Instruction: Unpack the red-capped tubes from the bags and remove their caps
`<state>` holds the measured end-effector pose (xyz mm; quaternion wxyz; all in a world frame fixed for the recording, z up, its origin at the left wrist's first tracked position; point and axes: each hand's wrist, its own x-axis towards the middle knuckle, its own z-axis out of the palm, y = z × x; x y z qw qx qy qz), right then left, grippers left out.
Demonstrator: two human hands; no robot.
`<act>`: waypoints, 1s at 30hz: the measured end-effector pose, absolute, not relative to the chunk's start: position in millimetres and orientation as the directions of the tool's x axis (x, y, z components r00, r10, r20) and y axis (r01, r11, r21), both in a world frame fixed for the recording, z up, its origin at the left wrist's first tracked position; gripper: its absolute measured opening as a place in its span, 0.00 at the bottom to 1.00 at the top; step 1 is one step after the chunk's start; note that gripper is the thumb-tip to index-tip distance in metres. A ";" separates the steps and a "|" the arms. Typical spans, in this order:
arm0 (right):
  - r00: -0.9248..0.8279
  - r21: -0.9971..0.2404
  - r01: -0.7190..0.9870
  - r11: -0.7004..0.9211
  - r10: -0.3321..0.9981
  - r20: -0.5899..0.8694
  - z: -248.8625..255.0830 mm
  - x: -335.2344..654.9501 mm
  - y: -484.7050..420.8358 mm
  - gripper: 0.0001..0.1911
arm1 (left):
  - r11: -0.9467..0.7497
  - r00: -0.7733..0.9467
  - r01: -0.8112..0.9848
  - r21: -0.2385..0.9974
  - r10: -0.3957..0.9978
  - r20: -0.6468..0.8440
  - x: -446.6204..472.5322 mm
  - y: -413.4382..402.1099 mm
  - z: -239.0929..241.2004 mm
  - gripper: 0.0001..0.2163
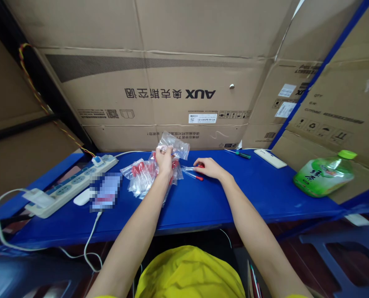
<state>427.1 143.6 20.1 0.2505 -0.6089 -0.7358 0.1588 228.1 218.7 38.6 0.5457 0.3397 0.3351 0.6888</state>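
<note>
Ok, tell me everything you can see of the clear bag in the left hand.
The clear bag looks like thin, see-through plastic, crinkled and catching the light. The left hand grips its nearer part, and the rest spreads beyond, toward the cardboard and to the right. In the view it shows by the far side of the packets; whether it touches them, or holds anything, I can't tell.

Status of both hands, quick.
Left hand: closed, holding a clear plastic bag.
Right hand: fingers curled at a red-ended clear tube; cannot tell whether it is gripped.
</note>
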 end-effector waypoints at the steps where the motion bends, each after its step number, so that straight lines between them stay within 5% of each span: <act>1: -0.123 -0.548 0.811 0.207 0.975 0.186 20.3 426.7 143.9 0.10 | -0.173 -0.163 -0.523 0.835 0.981 0.102 228.7 218.3 37.8 0.14; 11: -0.154 -0.551 0.790 0.269 0.957 0.246 22.2 419.4 143.8 0.06 | -0.154 -0.079 -0.495 0.855 0.988 0.132 233.0 219.3 27.5 0.17; 15: -0.168 -0.512 0.799 0.315 0.935 0.313 18.9 418.3 143.8 0.14 | -0.147 -0.069 -0.498 0.855 0.989 0.130 234.9 219.4 27.5 0.17; 18: -0.185 -0.504 0.812 0.294 0.949 0.257 17.0 417.0 142.0 0.22 | -0.145 -0.066 -0.502 0.853 0.989 0.129 235.7 218.9 28.0 0.17; 26: -0.271 -0.463 0.829 0.314 0.949 0.158 20.9 411.5 140.5 0.12 | -0.147 -0.072 -0.504 0.851 0.989 0.128 236.0 218.7 28.3 0.18; 30: -0.275 -0.448 0.836 0.318 0.948 0.161 19.5 410.9 138.0 0.21 | -0.138 -0.058 -0.508 0.851 0.990 0.126 235.8 217.6 28.9 0.18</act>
